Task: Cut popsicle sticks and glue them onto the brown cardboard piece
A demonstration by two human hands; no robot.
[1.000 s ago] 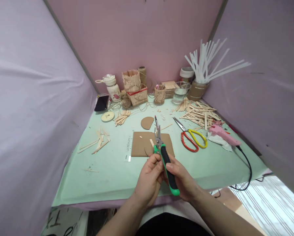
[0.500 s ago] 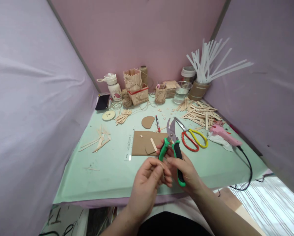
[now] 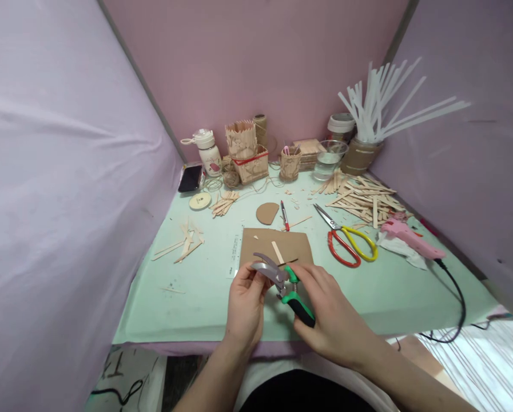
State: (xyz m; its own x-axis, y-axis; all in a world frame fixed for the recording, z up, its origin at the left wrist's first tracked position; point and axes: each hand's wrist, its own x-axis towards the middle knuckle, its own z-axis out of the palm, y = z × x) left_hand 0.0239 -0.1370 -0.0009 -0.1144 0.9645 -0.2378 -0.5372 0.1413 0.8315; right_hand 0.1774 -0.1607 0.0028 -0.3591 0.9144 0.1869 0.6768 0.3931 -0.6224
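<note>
The pruning shears [image 3: 289, 297] had swung leftward, blades parted beside the left hand [image 3: 245, 306]; the right hand [image 3: 327, 312] wrapped their handles; whether the left's pinch held anything, I could not tell; the shears hung near the table's [image 3: 187, 320] front edge, before the cardboard [image 3: 258, 243].

Over my remote feed, I saw the left hand [image 3: 243, 303] and the right hand [image 3: 330, 315] ungloved, bare to the fingertips. The left forearm [image 3: 209, 375] and the right forearm [image 3: 396, 366] were bare too, as far as my view reached toward seven and five o'clock. At six o'clock I made out a black garment [image 3: 299, 396], plain and dark, its upper outline a smooth, rounded curve. Off-white cloth [image 3: 256, 373] bordered it; I could not tell whether that was legwear or a lap covering.
</note>
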